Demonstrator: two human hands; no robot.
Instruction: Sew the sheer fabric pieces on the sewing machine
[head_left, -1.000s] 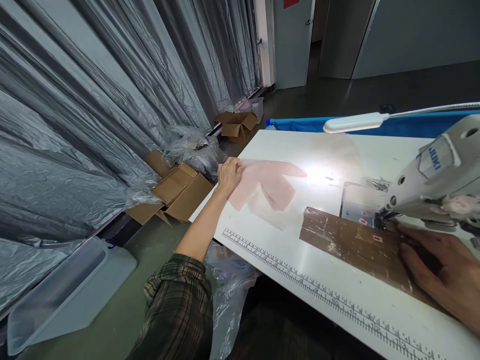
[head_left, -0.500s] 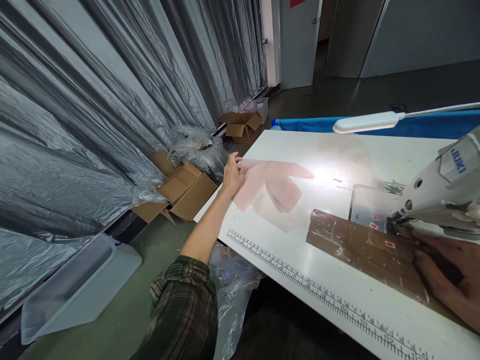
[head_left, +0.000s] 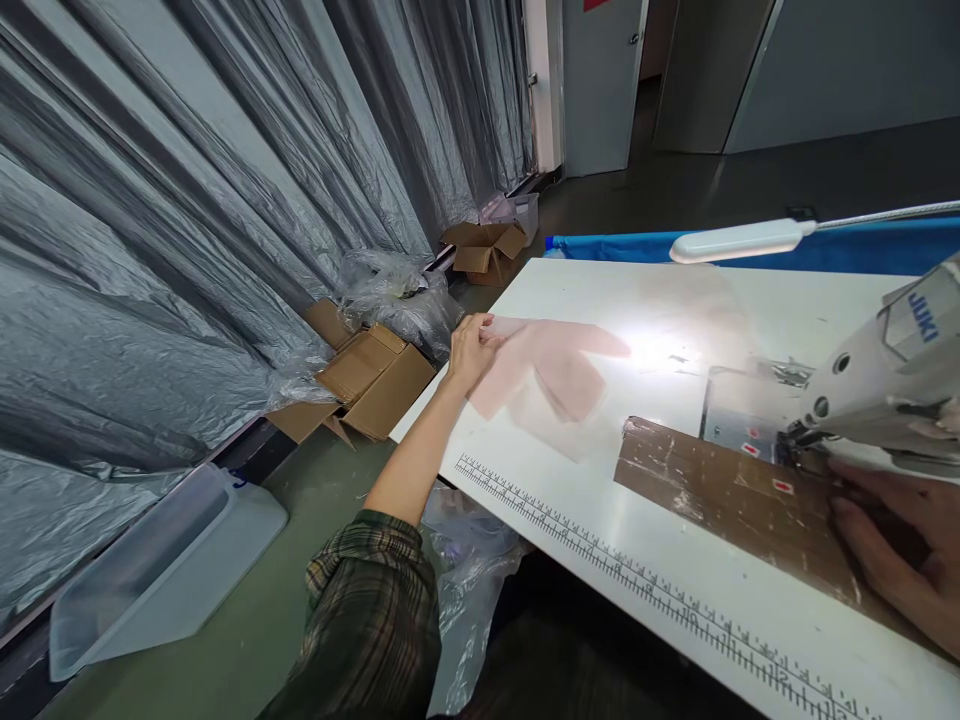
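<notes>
My left hand (head_left: pixel 470 350) reaches out to the left edge of the white sewing table (head_left: pixel 600 520) and pinches the near corner of a stack of thin pale pink fabric pieces (head_left: pixel 551 375) lying flat there. My right hand (head_left: pixel 896 535) rests at the right on a strip of brown tape (head_left: pixel 720 500), beside the needle of the grey sewing machine (head_left: pixel 881 375). Its fingers are curled down; what they press, if anything, I cannot make out.
A lamp (head_left: pixel 739 240) lights the table middle. A printed ruler (head_left: pixel 660 600) runs along the front edge. Open cardboard boxes (head_left: pixel 367 375) and plastic bags (head_left: pixel 394 290) lie on the floor by a plastic curtain. A grey tub (head_left: pixel 150 570) sits lower left.
My left hand's fingers lifted briefly and have closed again on the corner of the pink fabric. The view has drifted slightly. My right hand has stayed by the needle.
</notes>
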